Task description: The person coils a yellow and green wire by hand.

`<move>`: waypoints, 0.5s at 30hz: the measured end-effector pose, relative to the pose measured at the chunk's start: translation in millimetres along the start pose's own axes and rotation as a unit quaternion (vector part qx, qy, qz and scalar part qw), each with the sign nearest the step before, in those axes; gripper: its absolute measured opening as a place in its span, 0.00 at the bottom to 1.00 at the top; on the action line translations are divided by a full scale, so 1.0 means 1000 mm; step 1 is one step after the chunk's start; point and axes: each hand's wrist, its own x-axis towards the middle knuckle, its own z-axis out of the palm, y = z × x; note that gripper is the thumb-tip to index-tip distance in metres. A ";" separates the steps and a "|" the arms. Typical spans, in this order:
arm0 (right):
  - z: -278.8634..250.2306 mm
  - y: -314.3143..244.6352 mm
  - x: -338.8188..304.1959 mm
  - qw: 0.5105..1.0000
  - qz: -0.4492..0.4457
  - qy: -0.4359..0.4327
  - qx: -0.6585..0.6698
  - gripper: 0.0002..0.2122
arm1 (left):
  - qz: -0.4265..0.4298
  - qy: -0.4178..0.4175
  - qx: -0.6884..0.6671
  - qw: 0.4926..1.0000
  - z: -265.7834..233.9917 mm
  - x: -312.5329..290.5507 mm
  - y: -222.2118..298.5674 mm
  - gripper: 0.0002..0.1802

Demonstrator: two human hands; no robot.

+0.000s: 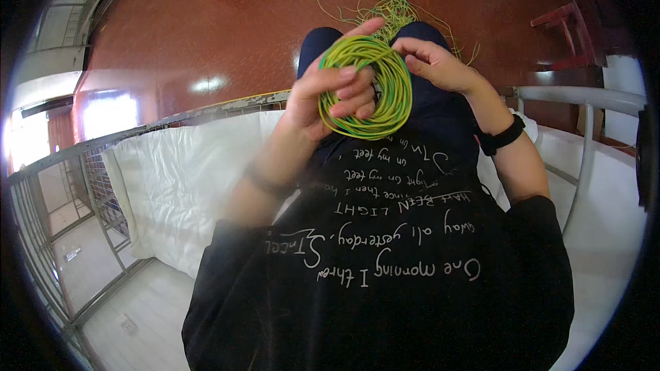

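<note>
A round coil of yellow-green electrical wire [397, 96] is held up in front of my lap. My left hand [342, 86] is closed on it, with several fingers passed through its middle and the forefinger stretched out past the far side. At the coil's right edge, the bent fingers and thumb of my right hand [436, 63] are closed on the wire; the exact strand between them is hard to make out. Beyond my knees, a loose tangle of the same wire [393, 15] lies on the floor, and a long loop trails off to its left.
I sit on a bed with white bedding [185, 178] and a grey metal frame [584, 96] at the right. Reddish-brown floor [227, 20] spreads ahead. A red wooden stool [567, 34] stands at the far right. Another metal bed frame [75, 0] is at the far left.
</note>
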 end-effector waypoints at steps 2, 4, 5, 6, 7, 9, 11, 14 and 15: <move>0.005 0.005 0.002 0.991 -0.021 0.029 -0.130 0.15 | 0.024 -0.003 -0.029 0.999 0.003 -0.004 0.010 0.36; -0.001 0.022 0.014 0.991 -0.057 0.021 -0.122 0.17 | 0.036 0.000 -0.009 0.999 0.003 -0.008 0.019 0.35; -0.009 0.025 0.016 0.997 -0.004 -0.007 -0.082 0.16 | 0.039 0.001 0.010 0.999 0.003 -0.008 0.021 0.34; -0.017 0.028 0.017 0.997 0.052 -0.034 -0.043 0.15 | 0.052 0.000 0.007 0.999 0.005 -0.007 0.023 0.34; -0.016 0.024 0.019 0.995 0.057 0.033 -0.069 0.12 | 0.057 0.029 0.077 0.995 0.007 -0.009 0.025 0.34; -0.025 0.012 0.021 0.991 0.023 0.127 -0.037 0.10 | 0.069 0.075 0.190 0.977 0.004 -0.011 0.027 0.32; -0.030 -0.012 0.025 0.984 -0.034 0.154 -0.081 0.11 | 0.077 0.122 0.216 0.966 0.003 -0.013 0.021 0.33; -0.022 -0.048 0.027 0.970 -0.104 0.167 -0.145 0.13 | 0.048 0.132 0.185 0.973 -0.014 -0.018 0.014 0.31; -0.019 -0.056 0.028 0.967 -0.127 0.162 -0.149 0.13 | 0.054 0.123 0.137 0.981 -0.018 -0.018 0.007 0.30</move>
